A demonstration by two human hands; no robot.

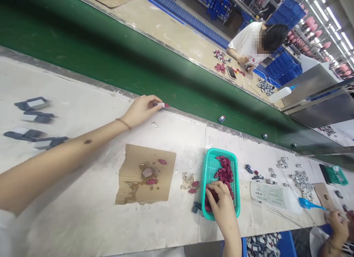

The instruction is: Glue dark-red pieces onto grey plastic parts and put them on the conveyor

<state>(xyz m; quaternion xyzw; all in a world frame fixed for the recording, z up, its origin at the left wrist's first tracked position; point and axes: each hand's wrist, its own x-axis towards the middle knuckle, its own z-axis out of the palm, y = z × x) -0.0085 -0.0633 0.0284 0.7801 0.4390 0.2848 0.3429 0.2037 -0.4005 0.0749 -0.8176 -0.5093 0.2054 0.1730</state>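
My left hand (142, 109) pinches a small grey-and-white block with a dark red end (163, 105) at the near edge of the green belt (110, 68). My right hand (221, 198) reaches down into a turquoise plastic basket (238, 179). Its fingers are curled on the dark red pieces (225, 166) there, and the fingertips are partly hidden. Left of the basket lies a cardboard sheet (163, 190), wet in patches. On it are a round beaded-edge object (147, 172) and two dark red pieces (151, 181).
Several grey blocks (38, 117) lie at the far left. A white bottle (268, 194) with a blue tip lies right of the basket, near grey pieces (302, 183). Finished-looking blocks (221, 119) sit on the belt. A co-worker's hand (339, 225) is at right; another person (249, 43) sits opposite.
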